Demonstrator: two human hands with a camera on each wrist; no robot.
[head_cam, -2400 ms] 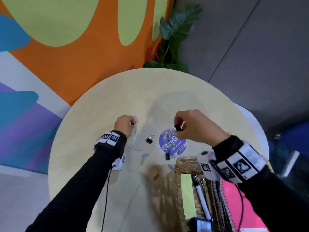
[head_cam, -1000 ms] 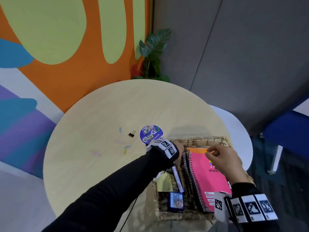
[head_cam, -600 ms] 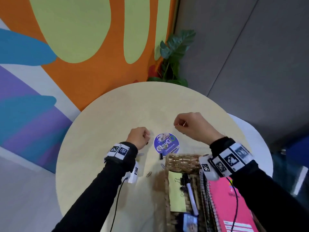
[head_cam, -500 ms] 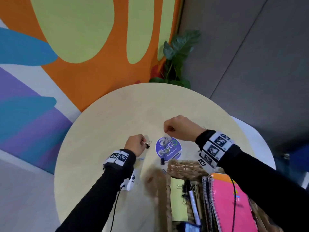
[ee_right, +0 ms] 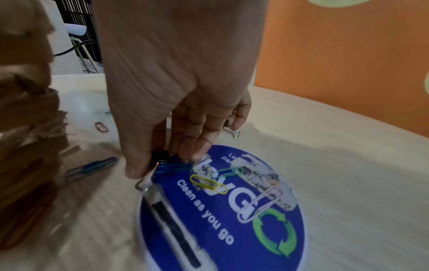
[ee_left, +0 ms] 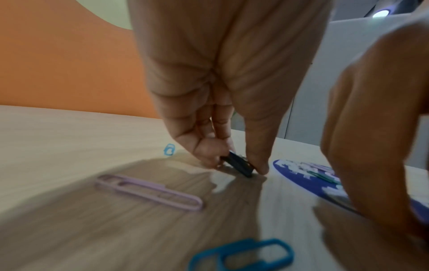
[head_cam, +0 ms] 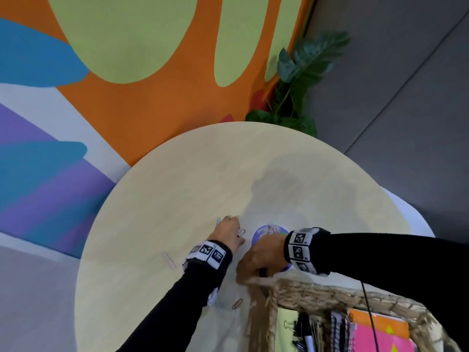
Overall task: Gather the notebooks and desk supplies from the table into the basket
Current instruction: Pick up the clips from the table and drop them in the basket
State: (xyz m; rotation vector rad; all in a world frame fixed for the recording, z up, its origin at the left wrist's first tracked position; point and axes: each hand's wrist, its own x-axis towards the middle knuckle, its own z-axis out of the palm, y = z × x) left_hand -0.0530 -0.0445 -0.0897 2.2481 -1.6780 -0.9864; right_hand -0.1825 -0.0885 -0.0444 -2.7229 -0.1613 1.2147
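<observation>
My left hand (ee_left: 239, 165) pinches a small black binder clip (ee_left: 240, 166) between thumb and fingertips, down on the round wooden table (head_cam: 177, 189); in the head view the left hand (head_cam: 234, 232) lies left of the blue round sticker (head_cam: 269, 229). My right hand (ee_right: 160, 161) pinches a second black binder clip (ee_right: 160, 155) at the sticker's (ee_right: 232, 229) near edge; its wire handle (ee_right: 145, 183) sticks out below the thumb. In the head view the right hand (head_cam: 253, 268) is beside the wicker basket's (head_cam: 304, 293) corner. Several coloured paper clips (ee_right: 207, 184) lie on the sticker.
Loose paper clips lie on the table: purple (ee_left: 148, 191), blue (ee_left: 241, 254), reddish (head_cam: 236, 304). The basket holds spiral notebooks (head_cam: 375, 334), a yellow pad (head_cam: 285, 334) and pens. A potted plant (head_cam: 299, 80) stands behind the table by the orange wall.
Both hands came back from the basket to the table. In the last half second my right hand dropped to the sticker's near edge and took a clip; the left keeps its clip.
</observation>
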